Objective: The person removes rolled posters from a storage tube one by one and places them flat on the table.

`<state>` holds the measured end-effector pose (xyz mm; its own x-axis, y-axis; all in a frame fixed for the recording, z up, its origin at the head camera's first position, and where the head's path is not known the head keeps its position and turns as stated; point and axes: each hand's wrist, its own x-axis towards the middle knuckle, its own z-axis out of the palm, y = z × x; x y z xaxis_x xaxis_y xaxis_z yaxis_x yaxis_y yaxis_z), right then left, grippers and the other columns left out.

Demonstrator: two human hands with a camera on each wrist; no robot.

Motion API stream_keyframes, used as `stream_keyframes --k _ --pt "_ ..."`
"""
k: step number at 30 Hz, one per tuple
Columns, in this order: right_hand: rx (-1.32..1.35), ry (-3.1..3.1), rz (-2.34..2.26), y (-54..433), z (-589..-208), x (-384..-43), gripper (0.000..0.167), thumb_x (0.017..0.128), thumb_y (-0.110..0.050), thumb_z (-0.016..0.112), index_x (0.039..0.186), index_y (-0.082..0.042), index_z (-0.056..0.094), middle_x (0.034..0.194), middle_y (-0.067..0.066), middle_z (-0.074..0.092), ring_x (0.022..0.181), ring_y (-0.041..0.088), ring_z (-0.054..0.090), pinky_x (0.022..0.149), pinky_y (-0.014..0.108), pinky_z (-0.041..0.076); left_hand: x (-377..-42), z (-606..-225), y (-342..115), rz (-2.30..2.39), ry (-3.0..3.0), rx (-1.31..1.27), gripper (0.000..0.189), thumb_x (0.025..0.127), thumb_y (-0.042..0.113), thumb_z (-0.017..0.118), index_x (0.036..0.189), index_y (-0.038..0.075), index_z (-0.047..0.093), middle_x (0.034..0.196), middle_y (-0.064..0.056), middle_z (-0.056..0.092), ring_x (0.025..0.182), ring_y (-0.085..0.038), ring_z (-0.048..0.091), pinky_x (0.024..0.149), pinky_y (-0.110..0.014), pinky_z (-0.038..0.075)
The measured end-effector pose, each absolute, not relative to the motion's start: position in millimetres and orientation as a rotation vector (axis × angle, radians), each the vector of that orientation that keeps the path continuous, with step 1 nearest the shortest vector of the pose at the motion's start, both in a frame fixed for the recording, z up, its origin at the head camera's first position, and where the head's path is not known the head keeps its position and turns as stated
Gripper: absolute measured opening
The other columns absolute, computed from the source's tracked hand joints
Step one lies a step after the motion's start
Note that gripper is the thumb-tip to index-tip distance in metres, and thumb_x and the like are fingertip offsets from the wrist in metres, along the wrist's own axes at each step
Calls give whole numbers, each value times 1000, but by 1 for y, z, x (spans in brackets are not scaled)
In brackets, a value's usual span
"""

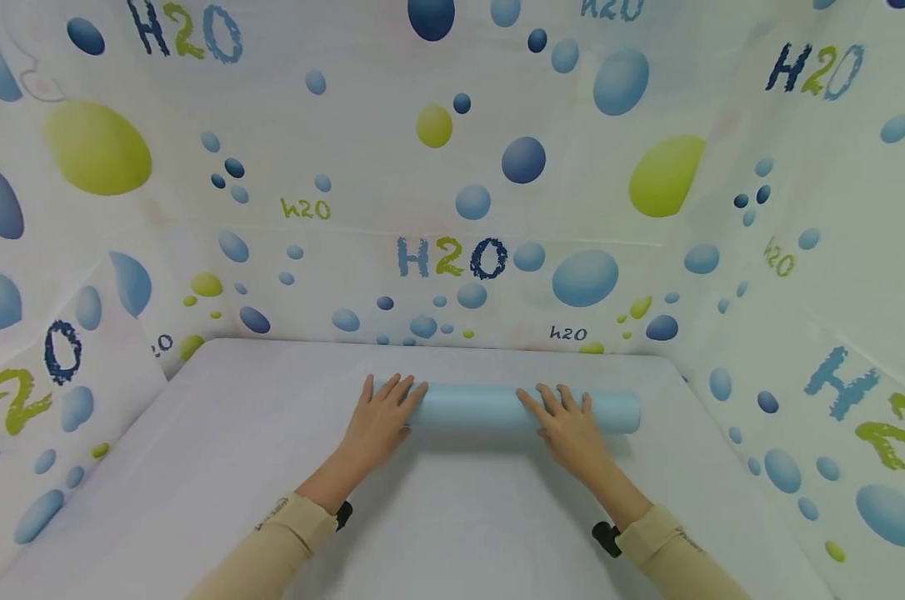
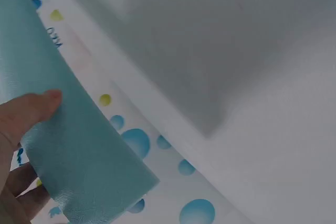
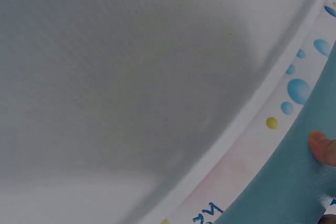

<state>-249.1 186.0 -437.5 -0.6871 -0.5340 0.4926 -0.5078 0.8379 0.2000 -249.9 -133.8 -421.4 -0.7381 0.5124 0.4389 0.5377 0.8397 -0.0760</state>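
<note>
A light blue roll [image 1: 467,408], long and smooth like a rolled-up mat, lies crosswise in front of me in the head view. My left hand [image 1: 378,423] grips it near its left end, thumb on the near side and fingers over the far side. Toward the right end, my right hand [image 1: 571,432] holds it in the same way. In the left wrist view, the thumb presses the roll [image 2: 89,145] while other fingers show behind it. Only the thumb and a bit of finger appear on the roll [image 3: 283,198] in the right wrist view.
Beneath the roll is a white table [image 1: 452,517], where shadows of the roll and arms fall. A white backdrop [image 1: 377,150] printed with blue and green drops and H2O lettering encloses the table at the back and both sides.
</note>
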Motion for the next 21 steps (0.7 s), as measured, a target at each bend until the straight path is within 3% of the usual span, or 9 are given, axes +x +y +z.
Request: stream_keyframes --k 6,21 --pt "781 -2500 -64 177 -449 -265 78 66 -13 82 136 -19 45 124 15 52 107 41 49 75 67 39 -267 -430 -139 -56 -2601 -834 64 69 14 80 127 8 52 122 -18 53 111 -34 51 90 -49 41" --pt "818 -2693 9 153 -460 -303 71 74 -13 75 137 -21 43 128 13 49 111 43 47 81 67 37 -296 -446 -159 -64 -2853 -776 63 77 15 72 133 6 45 129 -20 48 119 -37 44 95 -51 36"
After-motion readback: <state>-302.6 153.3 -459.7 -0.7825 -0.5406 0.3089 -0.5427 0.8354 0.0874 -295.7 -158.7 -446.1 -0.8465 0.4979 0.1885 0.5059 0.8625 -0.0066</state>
